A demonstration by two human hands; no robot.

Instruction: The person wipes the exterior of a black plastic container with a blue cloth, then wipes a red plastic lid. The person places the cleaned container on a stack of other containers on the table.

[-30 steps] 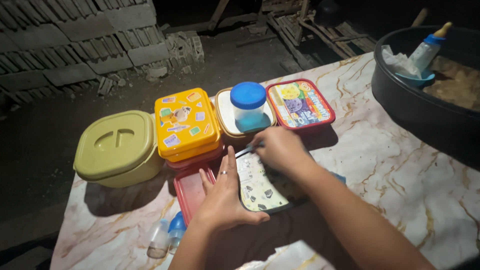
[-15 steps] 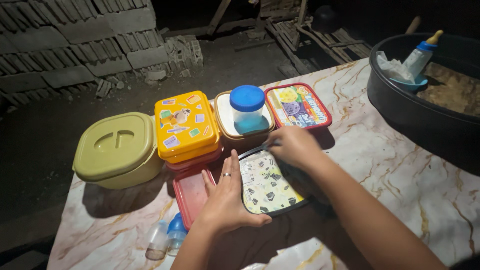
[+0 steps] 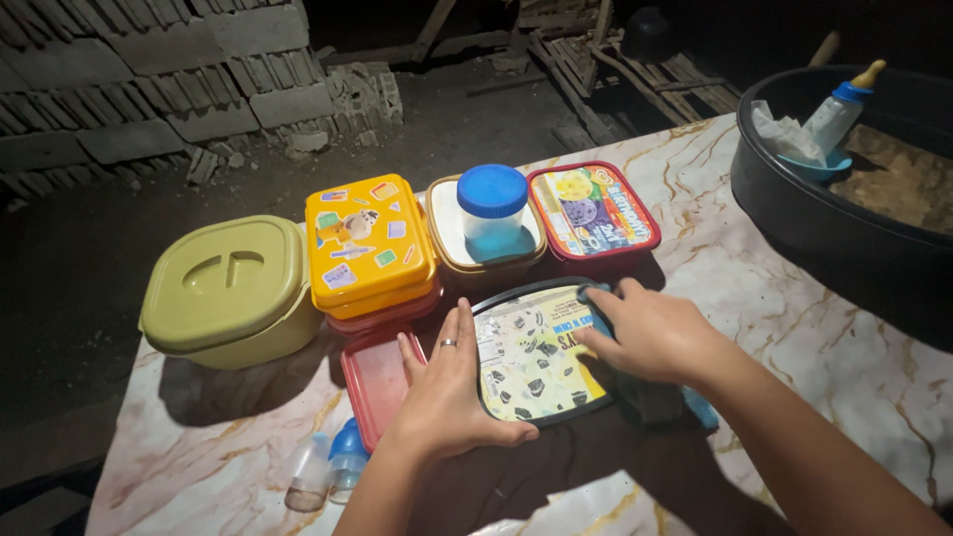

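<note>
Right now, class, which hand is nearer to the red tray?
Left. The left hand lies right beside the red tray; the right hand rests farther away.

Plastic everywhere, on a glossy marble-look tabletop (image 3: 794, 328).

Under the left hand (image 3: 452, 382) and right hand (image 3: 645, 333), a black-rimmed plastic lid (image 3: 531, 357) with a smooth, shiny printed face; the right hand presses a soft blue cloth (image 3: 695, 407) on it. The yellow box (image 3: 367, 243) gleams, stickers on its slick top. The olive tub (image 3: 223, 288) looks duller, satin plastic. The jar (image 3: 491, 213) is translucent with a glossy blue cap. The black basin (image 3: 794, 199) is matt. Behind, rough grey blocks (image 3: 149, 89).
</note>
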